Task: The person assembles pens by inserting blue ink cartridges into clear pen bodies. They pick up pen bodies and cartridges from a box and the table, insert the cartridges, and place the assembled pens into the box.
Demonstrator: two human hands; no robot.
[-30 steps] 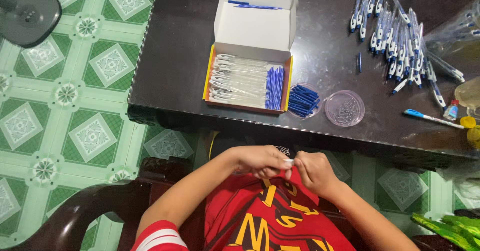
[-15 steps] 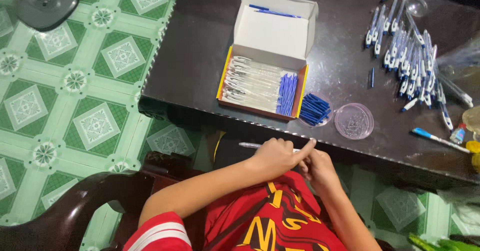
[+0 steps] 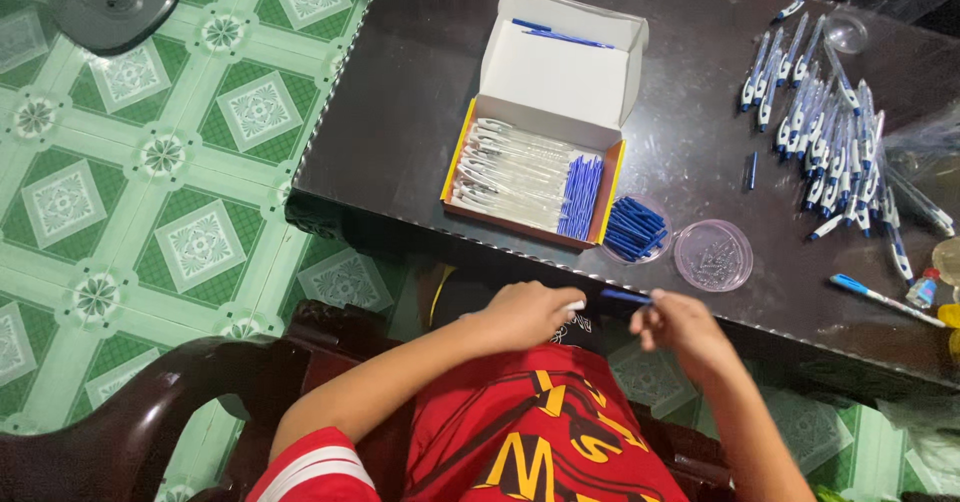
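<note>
My left hand [image 3: 525, 314] is closed around a white pen barrel whose end [image 3: 574, 305] shows past my fingers. My right hand [image 3: 678, 324] pinches a small blue pen part [image 3: 624, 296] that points toward the left hand. Both hands are above my lap, just below the near edge of the dark table [image 3: 400, 122]. Right above them on the table stands an open cardboard box [image 3: 530, 177] full of white and blue pens, a small clear dish of blue pen parts [image 3: 634, 230], and a clear round lid [image 3: 712, 255] with tiny pieces in it.
Several assembled white-and-blue pens [image 3: 830, 132] lie in a row at the table's right. A single pen [image 3: 880, 298] and a small bottle [image 3: 925, 287] lie at the far right. A fan base [image 3: 115, 0] stands on the green tiled floor. I sit in a dark chair [image 3: 130, 412].
My hands have drawn apart: they were together over my lap, and now the left holds the white barrel and the right holds the blue part separately. The view shifted slightly.
</note>
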